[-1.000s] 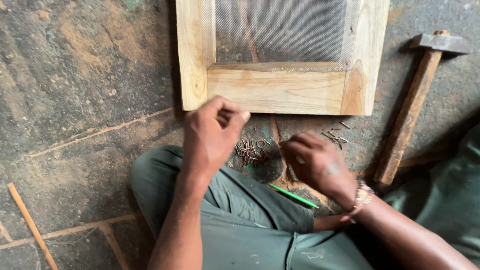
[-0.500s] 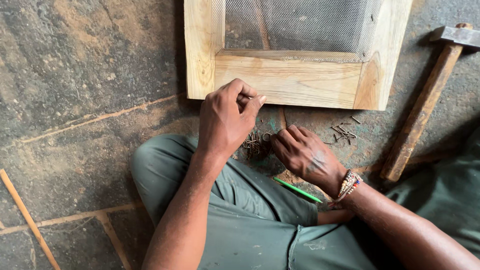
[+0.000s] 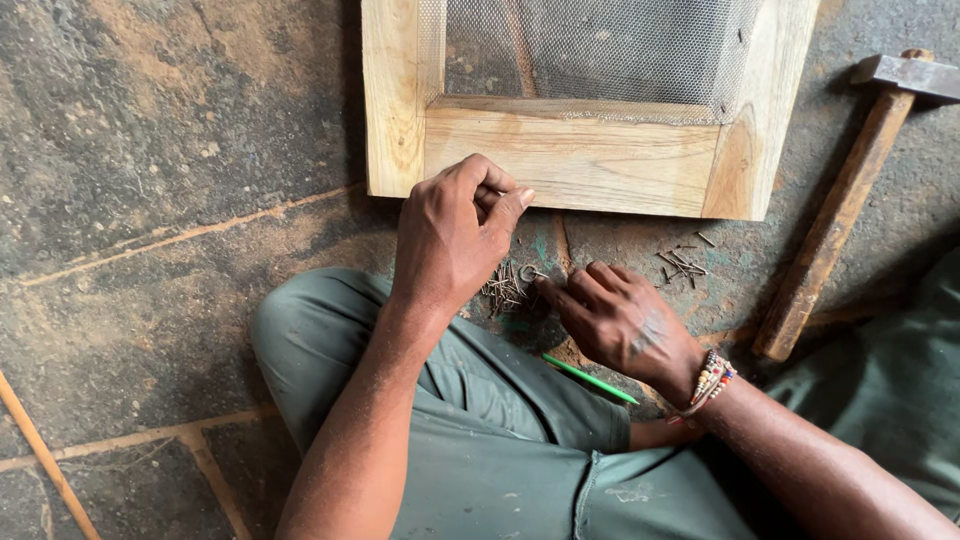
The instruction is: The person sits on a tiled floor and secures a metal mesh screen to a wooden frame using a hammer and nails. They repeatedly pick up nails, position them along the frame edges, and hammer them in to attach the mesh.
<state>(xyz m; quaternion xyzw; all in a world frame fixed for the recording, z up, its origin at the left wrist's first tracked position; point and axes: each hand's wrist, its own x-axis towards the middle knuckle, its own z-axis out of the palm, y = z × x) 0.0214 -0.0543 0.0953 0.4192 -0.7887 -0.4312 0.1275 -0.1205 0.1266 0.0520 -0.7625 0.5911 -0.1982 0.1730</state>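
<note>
A person sits cross-legged on a dusty stone floor (image 3: 150, 200), sorting small nails beside a mesh-covered wooden frame (image 3: 560, 160). The left hand (image 3: 450, 235) hangs just short of the frame's lower rail, its fingers curled inward with thumb and forefinger pinched together; whether a nail sits in that pinch cannot be told. The right hand (image 3: 620, 320), a beaded bracelet (image 3: 708, 380) at its wrist, rests close by with fingertips bent down into a loose pile of nails (image 3: 505, 288) lying on the floor between the two hands. A second, smaller scatter of nails (image 3: 682, 262) lies just beyond the right hand, toward the frame. A hammer (image 3: 840, 200) lies untouched well out past the right hand, and a green pencil (image 3: 590, 380) rests on the trouser leg beneath the right wrist. The nails look thin and tangled, so fingertips digging into the heap risk a prick, and a nail slipping from a pinch could vanish into the floor's grit and cracks.
</note>
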